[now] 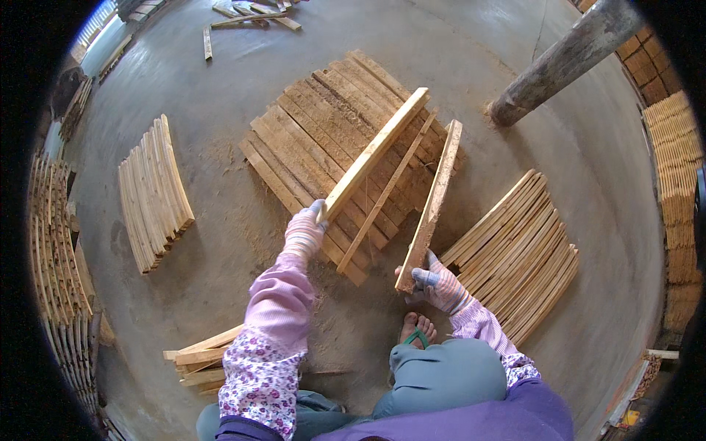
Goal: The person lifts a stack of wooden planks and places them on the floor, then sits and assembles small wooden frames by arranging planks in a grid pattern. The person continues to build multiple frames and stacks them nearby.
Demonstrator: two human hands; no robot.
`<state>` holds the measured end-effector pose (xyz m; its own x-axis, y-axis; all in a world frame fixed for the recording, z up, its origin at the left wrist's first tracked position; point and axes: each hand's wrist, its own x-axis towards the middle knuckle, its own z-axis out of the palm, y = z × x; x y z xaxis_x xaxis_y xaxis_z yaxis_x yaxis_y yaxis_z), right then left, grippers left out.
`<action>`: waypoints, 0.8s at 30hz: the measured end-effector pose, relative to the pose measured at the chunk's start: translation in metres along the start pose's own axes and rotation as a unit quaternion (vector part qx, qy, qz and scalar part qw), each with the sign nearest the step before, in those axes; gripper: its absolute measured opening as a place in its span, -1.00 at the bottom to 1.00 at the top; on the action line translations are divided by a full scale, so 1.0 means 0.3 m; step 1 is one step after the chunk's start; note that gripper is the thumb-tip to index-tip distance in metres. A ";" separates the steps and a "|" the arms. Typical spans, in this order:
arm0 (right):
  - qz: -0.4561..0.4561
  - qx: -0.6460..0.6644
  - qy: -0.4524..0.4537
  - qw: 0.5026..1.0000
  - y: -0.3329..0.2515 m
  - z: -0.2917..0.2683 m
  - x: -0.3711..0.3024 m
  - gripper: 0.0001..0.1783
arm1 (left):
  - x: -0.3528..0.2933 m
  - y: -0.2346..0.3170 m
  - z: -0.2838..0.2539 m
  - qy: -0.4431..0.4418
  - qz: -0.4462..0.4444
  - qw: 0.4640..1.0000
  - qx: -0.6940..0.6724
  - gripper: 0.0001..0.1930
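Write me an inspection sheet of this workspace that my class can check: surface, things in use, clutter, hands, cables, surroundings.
Surface: grey floor; low bed of planks in the middle.
Things in use: pale stick and rough-faced stick, one per hand; neat piles at left and right.
Clutter: sawdust on planks and floor; loose sticks at the far end.
Hands: left hand grips the pale stick, right hand the rough-faced one; both wear striped gloves.
Cables: nothing seen.
Surroundings: round pillar; stacked wood along both sides.
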<state>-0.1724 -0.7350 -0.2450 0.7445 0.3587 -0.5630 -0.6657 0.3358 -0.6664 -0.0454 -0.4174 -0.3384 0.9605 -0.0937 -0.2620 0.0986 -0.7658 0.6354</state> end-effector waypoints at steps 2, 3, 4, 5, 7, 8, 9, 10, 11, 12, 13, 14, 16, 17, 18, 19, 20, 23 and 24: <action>0.072 -0.079 0.021 0.994 -0.058 0.019 -0.053 -0.18 | 0.005 -0.013 -0.026 -0.077 -0.036 0.955 -0.283 -0.59; 0.078 -0.123 0.040 0.988 -0.017 -0.017 -0.052 -0.08 | -0.007 -0.021 -0.036 -0.047 -0.041 0.905 -0.420 -0.61; 0.086 -0.172 0.058 0.980 0.009 -0.032 -0.059 -0.01 | 0.005 -0.019 -0.071 -0.092 -0.114 0.864 -0.482 -0.59; 0.095 -0.220 0.077 0.968 0.037 -0.048 -0.070 0.06 | 0.013 -0.008 -0.105 -0.138 -0.187 0.810 -0.538 -0.58; 0.157 -0.311 0.101 0.932 0.087 -0.079 -0.067 0.17 | -0.016 -0.006 -0.118 -0.118 -0.223 0.784 -0.568 -0.57; 0.162 -0.331 0.079 0.926 0.097 -0.078 -0.057 0.16 | -0.028 -0.025 -0.123 -0.120 -0.233 0.773 -0.578 -0.56; 0.168 -0.351 0.057 0.920 0.104 -0.078 -0.044 0.15 | -0.039 -0.043 -0.127 -0.121 -0.243 0.761 -0.589 -0.55; 0.165 -0.353 0.017 0.921 0.093 -0.049 -0.022 0.14 | -0.047 -0.090 -0.120 -0.135 -0.234 0.747 -0.608 -0.53; 0.159 -0.354 -0.012 0.921 0.057 -0.023 -0.001 0.13 | -0.053 -0.085 -0.121 -0.148 -0.224 0.751 -0.603 -0.52; 0.153 -0.355 -0.042 0.921 0.021 -0.006 0.031 0.13 | -0.058 -0.077 -0.115 -0.161 -0.215 0.756 -0.598 -0.51; 0.086 -0.370 -0.083 0.921 -0.013 -0.017 0.084 0.15 | -0.054 -0.062 -0.108 -0.180 -0.202 0.760 -0.591 -0.50; -0.031 -0.467 -0.123 0.875 -0.089 -0.013 0.195 0.11 | -0.041 -0.089 -0.112 -0.216 -0.157 0.772 -0.577 -0.44; -0.210 -0.560 -0.077 0.798 -0.296 0.024 0.385 0.02 | -0.040 -0.053 -0.116 -0.181 -0.109 0.837 -0.505 -0.39; -0.223 -0.498 0.009 0.838 -0.477 0.139 0.441 -0.03 | -0.046 -0.036 -0.120 -0.161 -0.086 0.863 -0.472 -0.35; -0.255 -0.394 0.070 0.881 -0.626 0.249 0.463 -0.07 | -0.041 -0.017 -0.126 -0.145 -0.095 0.885 -0.433 -0.26; -0.306 -0.302 0.106 0.897 -0.728 0.345 0.463 -0.11 | -0.046 -0.011 -0.105 -0.113 -0.071 0.911 -0.391 -0.24; -0.403 -0.192 0.116 0.887 -0.781 0.403 0.445 -0.15 | -0.033 -0.006 -0.068 -0.079 -0.042 0.933 -0.349 -0.22; -0.238 -0.425 0.103 0.867 -0.657 0.348 0.411 -0.21 | -0.026 0.086 0.024 -0.010 -0.004 0.999 -0.052 -0.17; -0.202 -0.486 0.098 0.845 -0.595 0.277 0.407 -0.23 | -0.045 0.173 0.032 -0.016 0.000 1.000 0.016 -0.16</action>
<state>0.0332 -0.6787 -0.1541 0.9587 0.2024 -0.1997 -0.0706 -0.5110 -0.8567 -0.0558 -0.4619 -0.3088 0.9515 -0.1143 -0.2856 0.0894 -0.7857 0.6121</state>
